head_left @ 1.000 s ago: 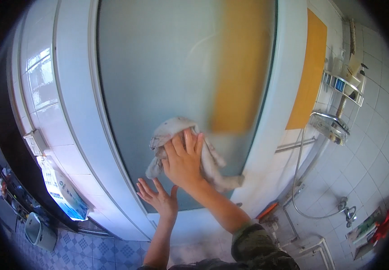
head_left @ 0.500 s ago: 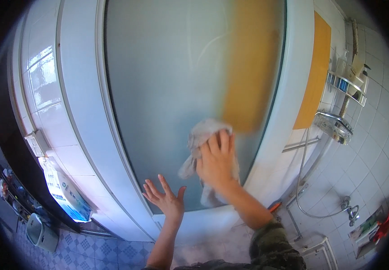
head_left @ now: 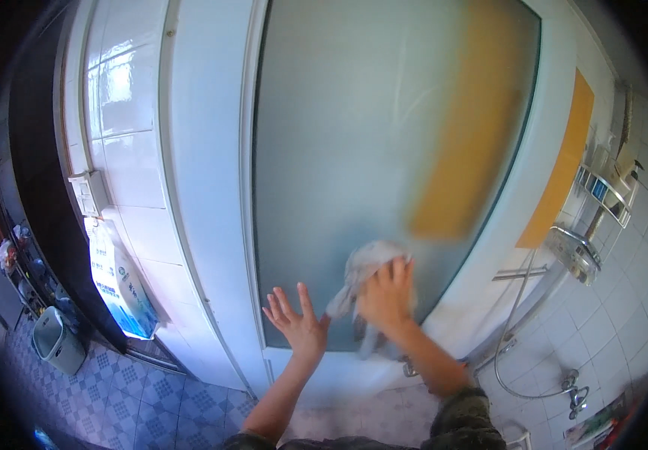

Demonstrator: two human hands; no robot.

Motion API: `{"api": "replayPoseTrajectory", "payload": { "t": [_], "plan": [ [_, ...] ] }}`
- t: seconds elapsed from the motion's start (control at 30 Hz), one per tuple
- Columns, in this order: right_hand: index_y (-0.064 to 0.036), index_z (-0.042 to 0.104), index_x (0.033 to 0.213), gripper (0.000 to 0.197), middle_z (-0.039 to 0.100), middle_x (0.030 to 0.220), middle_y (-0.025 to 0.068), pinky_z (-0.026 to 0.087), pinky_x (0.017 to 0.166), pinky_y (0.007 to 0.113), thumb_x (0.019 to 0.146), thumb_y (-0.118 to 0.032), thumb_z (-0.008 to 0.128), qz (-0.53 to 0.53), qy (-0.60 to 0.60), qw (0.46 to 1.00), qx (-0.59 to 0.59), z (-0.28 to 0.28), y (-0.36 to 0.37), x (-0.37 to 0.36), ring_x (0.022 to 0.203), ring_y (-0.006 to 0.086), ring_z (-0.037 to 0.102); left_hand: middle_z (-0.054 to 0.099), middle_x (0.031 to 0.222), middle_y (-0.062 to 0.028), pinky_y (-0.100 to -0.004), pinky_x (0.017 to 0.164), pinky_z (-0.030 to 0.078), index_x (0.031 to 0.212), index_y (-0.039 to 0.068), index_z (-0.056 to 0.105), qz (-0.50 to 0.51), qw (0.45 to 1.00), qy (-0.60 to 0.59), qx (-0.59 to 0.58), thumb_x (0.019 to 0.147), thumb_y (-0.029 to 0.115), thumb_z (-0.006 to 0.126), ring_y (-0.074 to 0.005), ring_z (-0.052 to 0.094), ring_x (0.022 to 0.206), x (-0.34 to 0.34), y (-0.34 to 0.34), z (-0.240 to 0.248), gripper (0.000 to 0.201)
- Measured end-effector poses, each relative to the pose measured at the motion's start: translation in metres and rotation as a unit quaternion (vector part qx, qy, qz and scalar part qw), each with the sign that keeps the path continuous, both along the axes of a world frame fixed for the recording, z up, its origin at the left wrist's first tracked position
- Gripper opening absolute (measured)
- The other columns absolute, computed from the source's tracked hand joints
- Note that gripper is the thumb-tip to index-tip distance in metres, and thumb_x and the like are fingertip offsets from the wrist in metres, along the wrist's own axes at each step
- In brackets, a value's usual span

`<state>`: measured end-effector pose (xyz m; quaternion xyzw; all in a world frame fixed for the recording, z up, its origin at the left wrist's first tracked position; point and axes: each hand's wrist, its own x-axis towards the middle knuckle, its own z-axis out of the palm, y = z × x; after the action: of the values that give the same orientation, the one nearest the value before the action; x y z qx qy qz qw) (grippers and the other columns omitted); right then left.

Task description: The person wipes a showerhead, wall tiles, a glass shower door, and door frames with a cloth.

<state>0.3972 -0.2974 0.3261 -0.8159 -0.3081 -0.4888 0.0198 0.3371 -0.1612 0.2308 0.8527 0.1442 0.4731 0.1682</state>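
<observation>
Before me stands a frosted glass panel (head_left: 331,142) in a white door frame (head_left: 207,165). A crumpled, pale grey cloth (head_left: 372,259) lies against the lower part of the glass. My right hand (head_left: 387,296) is closed over it, fingers bent and pressing it to the panel, with loose ends hanging down and to the left. To the left, my left hand (head_left: 297,324) is at the glass's lower left corner, empty, its fingers spread. Whether its palm touches the surface I cannot tell.
An orange-yellow panel (head_left: 553,165) is at the right, beside a wire shelf (head_left: 605,191) with bottles. A shower hose (head_left: 500,349) loops down to a wall tap (head_left: 575,394). At the left hang a white-and-blue package (head_left: 121,281) and, lower, a pale bin (head_left: 60,341) on patterned floor tiles.
The view has turned left, so the door appears farther right. My right hand and the cloth have slid slightly down and left on the glass. My left hand stays near the lower left corner.
</observation>
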Motion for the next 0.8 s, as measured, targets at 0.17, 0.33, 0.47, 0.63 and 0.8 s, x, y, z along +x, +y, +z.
{"api": "replayPoseTrajectory", "payload": {
  "t": [0.17, 0.33, 0.47, 0.63, 0.8],
  "plan": [
    [-0.0034, 0.056, 0.112, 0.041, 0.046, 0.127, 0.0172, 0.022, 0.102, 0.057, 0.082, -0.030, 0.047, 0.014, -0.214, 0.968, 0.130, 0.221, 0.040, 0.019, 0.124, 0.0374, 0.032, 0.005, 0.145, -0.0276, -0.0611, 0.104, 0.009, 0.142, 0.010, 0.024, 0.001, 1.000, -0.015, -0.018, 0.063, 0.034, 0.080, -0.0448, 0.002, 0.134, -0.006, 0.005, 0.001, 0.099],
    [-0.0065, 0.056, 0.114, 0.040, 0.048, 0.125, 0.0128, 0.024, 0.102, 0.055, 0.081, -0.029, 0.050, 0.039, -0.348, 0.926, 0.143, 0.350, 0.077, 0.018, 0.123, 0.0348, 0.035, 0.005, 0.146, -0.0248, -0.0611, 0.104, 0.009, 0.142, 0.012, 0.024, -0.009, 1.000, -0.020, -0.010, 0.063, 0.036, 0.080, -0.0427, 0.002, 0.135, -0.006, -0.005, 0.008, 0.100],
    [-0.0092, 0.059, 0.109, 0.038, 0.051, 0.121, 0.0115, 0.024, 0.103, 0.054, 0.076, -0.027, 0.056, 0.115, -0.296, 0.947, 0.039, 0.290, 0.116, 0.011, 0.123, 0.0328, 0.036, 0.005, 0.147, -0.0233, -0.0611, 0.104, 0.008, 0.142, 0.013, 0.024, -0.006, 0.999, -0.007, -0.034, 0.063, 0.033, 0.080, -0.0421, 0.003, 0.135, -0.008, -0.001, 0.007, 0.099],
    [-0.0123, 0.059, 0.110, 0.035, 0.050, 0.122, 0.0080, 0.022, 0.104, 0.051, 0.077, -0.026, 0.053, 0.143, -0.143, 0.966, -0.164, 0.117, 0.090, 0.001, 0.124, 0.0290, 0.037, 0.005, 0.146, -0.0232, -0.0595, 0.105, 0.010, 0.141, 0.009, 0.025, -0.026, 0.998, -0.009, -0.061, 0.060, 0.021, 0.080, -0.0432, 0.005, 0.135, -0.016, 0.009, -0.008, 0.098],
    [-0.0123, 0.054, 0.116, 0.038, 0.047, 0.128, 0.0040, 0.021, 0.106, 0.046, 0.081, -0.025, 0.048, 0.188, -0.102, 0.913, -0.349, -0.005, 0.031, 0.010, 0.125, 0.0223, 0.036, 0.013, 0.146, -0.0215, -0.0586, 0.106, 0.009, 0.140, 0.007, 0.023, -0.031, 0.999, 0.007, -0.018, 0.063, 0.026, 0.078, -0.0412, 0.009, 0.135, -0.019, 0.010, -0.023, 0.097]
  ]
}}
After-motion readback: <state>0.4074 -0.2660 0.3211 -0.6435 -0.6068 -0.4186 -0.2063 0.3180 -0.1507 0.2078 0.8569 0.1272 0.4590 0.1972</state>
